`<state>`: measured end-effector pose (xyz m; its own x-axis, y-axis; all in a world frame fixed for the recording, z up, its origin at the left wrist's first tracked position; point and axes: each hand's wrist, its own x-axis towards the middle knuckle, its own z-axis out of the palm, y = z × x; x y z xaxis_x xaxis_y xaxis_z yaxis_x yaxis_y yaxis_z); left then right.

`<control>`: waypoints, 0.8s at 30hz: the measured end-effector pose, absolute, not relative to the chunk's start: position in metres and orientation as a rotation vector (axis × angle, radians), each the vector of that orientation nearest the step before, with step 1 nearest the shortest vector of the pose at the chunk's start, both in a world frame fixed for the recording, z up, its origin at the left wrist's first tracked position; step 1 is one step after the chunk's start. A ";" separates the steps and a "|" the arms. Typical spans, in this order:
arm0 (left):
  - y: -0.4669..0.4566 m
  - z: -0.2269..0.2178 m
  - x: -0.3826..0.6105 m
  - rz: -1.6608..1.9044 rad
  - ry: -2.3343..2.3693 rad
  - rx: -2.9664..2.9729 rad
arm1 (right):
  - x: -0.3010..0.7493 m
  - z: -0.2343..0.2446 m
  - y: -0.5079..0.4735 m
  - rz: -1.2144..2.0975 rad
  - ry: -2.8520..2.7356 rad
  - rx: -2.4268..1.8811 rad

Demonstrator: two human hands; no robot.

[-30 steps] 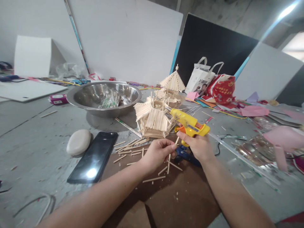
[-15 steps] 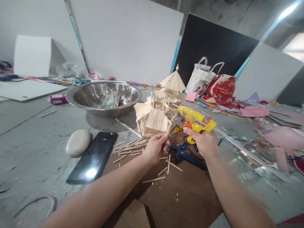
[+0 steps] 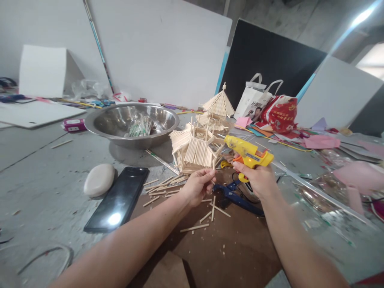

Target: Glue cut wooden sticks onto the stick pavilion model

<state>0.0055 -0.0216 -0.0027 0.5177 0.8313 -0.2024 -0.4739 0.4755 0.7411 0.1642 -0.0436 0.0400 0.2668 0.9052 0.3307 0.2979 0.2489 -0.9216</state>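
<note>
My left hand (image 3: pixel 196 186) pinches a short wooden stick (image 3: pixel 213 165) and holds it upright against the front right corner of a small house built of wooden sticks (image 3: pixel 196 150). My right hand (image 3: pixel 258 179) grips a yellow glue gun (image 3: pixel 246 153) with an orange trigger, its nozzle pointing left at the house's right side. Behind this house stands a second stick model with a pointed roof (image 3: pixel 218 105). Loose sticks (image 3: pixel 168 188) lie on the brown cardboard (image 3: pixel 216 248) beneath my hands.
A steel bowl (image 3: pixel 96 124) holding green-tipped sticks stands at the back left. A black phone (image 3: pixel 118 204) and a white oval case (image 3: pixel 99 180) lie to the left. Blue-handled pliers (image 3: pixel 232 196) rest under my right hand. Bags (image 3: pixel 277 110), coloured paper and plastic wrap crowd the right.
My left hand rose from the cardboard with the stick up to the house's corner. The glue gun shifted right and then turned its nozzle toward the house.
</note>
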 end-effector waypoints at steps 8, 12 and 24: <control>-0.023 -0.004 0.004 0.772 0.548 0.716 | 0.138 0.029 -0.046 0.530 -1.306 -1.422; -0.025 -0.003 0.005 0.788 0.566 0.781 | 0.130 0.028 -0.046 0.539 -1.323 -1.450; -0.027 0.011 0.003 0.807 0.590 0.898 | 0.124 0.026 -0.037 0.913 -1.055 -1.023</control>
<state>0.0027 -0.0272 0.0110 0.5712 0.8125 -0.1165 -0.3582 0.3744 0.8553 0.1236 -0.0370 0.0259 0.2469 0.9386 0.2409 -0.1036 0.2727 -0.9565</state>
